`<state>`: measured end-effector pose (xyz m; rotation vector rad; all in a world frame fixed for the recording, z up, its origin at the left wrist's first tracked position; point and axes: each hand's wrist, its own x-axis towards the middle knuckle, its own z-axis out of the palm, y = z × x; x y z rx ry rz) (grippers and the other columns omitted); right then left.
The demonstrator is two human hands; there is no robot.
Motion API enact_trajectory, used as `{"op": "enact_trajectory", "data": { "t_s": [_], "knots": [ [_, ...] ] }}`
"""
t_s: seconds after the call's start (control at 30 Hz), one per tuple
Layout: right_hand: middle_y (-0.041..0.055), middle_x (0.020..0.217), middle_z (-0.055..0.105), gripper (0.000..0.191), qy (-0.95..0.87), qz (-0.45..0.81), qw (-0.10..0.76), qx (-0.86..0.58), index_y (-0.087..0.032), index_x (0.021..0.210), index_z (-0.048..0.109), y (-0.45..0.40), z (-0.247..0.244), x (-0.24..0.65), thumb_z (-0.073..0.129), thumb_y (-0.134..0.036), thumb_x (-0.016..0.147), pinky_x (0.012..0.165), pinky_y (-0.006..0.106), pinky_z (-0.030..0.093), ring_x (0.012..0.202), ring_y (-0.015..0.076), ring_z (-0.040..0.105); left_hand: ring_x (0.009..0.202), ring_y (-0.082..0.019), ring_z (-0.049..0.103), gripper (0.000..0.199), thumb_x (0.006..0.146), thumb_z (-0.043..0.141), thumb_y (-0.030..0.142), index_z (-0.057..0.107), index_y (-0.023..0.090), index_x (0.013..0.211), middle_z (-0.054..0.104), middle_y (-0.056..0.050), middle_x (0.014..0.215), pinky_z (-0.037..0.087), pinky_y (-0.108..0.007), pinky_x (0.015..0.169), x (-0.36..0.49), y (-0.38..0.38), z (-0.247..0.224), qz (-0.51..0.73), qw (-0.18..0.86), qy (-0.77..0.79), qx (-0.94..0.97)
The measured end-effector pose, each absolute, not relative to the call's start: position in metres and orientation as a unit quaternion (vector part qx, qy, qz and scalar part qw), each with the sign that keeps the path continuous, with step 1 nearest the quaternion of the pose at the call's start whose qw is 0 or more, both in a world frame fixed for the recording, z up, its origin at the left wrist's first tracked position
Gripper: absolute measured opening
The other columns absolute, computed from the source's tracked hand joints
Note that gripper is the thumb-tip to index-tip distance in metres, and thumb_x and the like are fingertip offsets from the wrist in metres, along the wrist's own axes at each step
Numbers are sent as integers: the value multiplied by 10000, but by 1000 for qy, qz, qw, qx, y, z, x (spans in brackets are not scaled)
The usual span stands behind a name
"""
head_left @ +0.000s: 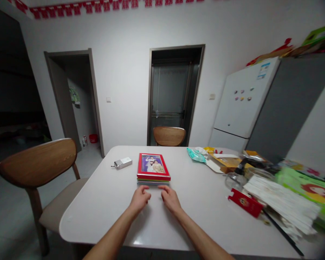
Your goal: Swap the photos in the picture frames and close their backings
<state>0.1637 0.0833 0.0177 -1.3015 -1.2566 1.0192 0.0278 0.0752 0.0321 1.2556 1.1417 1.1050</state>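
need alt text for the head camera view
Left hand and right hand, both empty, near the front of a stack topped by a red-framed photo on a white table. A silver device lies left; a red card and white papers, right.

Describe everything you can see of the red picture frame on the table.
The red picture frame is rectangular and glossy, perhaps plastic or painted wood, with a pale inner edge around a photo of people in light clothing against a purplish background. It lies flat, face up, atop a stack of thin, differently coloured layers on the white table. The left hand and right hand are at the stack's near side; neither appears to touch the red frame.
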Motion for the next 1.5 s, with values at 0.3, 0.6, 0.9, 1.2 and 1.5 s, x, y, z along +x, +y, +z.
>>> {"op": "enact_trajectory", "data": {
  "t_s": [0.3,0.6,0.9,1.2,1.5],
  "knots": [
    [-70,318,300,416,-477,502,448,-566,-189,443,386,92,13,165,350,-512,702,304,193,167,266,55,243,266,-43,252,616,586,265,763,367,179,416,345,56,318,123,-186,342,15,79,21,389,610,504,471],
    [-75,335,243,556,-566,490,478,-460,-202,437,291,128,118,142,157,-665,716,322,193,179,289,52,202,272,-39,233,655,645,181,749,376,167,417,320,51,311,102,-180,349,33,117,130,425,650,435,456],
    [83,871,562,219,-723,77,356,-587,-164,769,585,141,65,143,637,-258,578,753,336,326,883,221,465,326,-59,407,500,666,451,616,485,127,569,479,20,419,253,-167,358,27,109,48,472,627,502,364],
    [62,889,550,218,-806,79,333,-484,-175,819,584,90,56,143,580,-188,601,832,347,319,905,204,451,627,-128,572,260,664,564,391,538,141,732,597,-7,665,442,-224,569,40,87,34,633,542,448,324],
    [69,1141,513,506,-469,532,565,-422,-237,1166,405,11,93,167,423,-484,725,688,327,443,971,221,514,995,-233,505,459,685,501,155,464,187,1141,559,-79,1100,409,-367,858,41,-24,45,530,254,391,708]
  ]
}}
